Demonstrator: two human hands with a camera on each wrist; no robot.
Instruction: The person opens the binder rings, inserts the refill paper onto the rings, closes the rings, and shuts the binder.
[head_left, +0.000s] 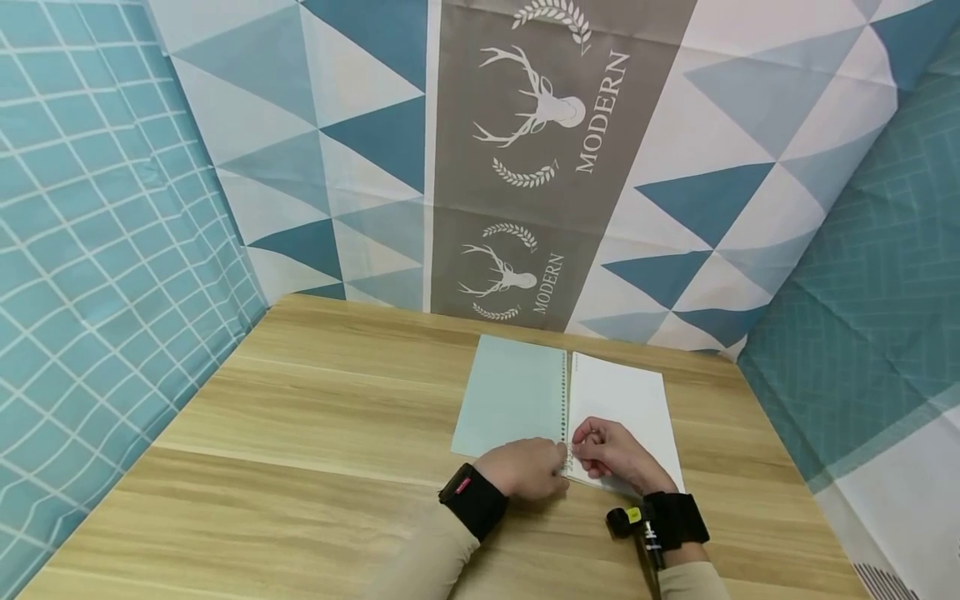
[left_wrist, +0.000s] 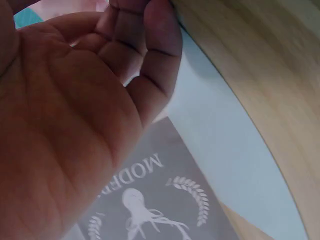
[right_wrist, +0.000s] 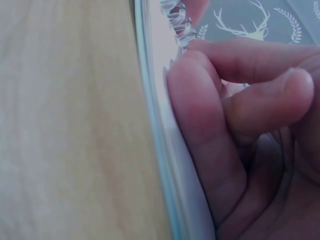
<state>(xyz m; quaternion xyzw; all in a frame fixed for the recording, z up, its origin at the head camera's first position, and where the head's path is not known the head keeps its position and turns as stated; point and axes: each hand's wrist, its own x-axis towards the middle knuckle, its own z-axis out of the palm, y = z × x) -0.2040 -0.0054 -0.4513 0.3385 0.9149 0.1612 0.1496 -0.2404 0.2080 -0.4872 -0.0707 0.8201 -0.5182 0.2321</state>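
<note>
A loose-leaf notebook lies spread on the table, its pale blue cover (head_left: 510, 392) on the left and a stack of white pages (head_left: 618, 392) on the right. Punched holes run down the cover's inner edge. Clear plastic binding rings (right_wrist: 179, 20) show along the spine in the right wrist view. At the spine's near end, my left hand (head_left: 525, 469) grips the rings from the left, its fingertips partly hidden. My right hand (head_left: 613, 454) reaches over the white pages, thumb and index finger pinching the rings from the other side.
The wooden table (head_left: 300, 417) extends well to the left of the notebook. A patterned cloth (head_left: 510, 167) hangs behind the table's far edge, with blue cloths at both sides. A black wrist strap (head_left: 678, 518) carries a small camera.
</note>
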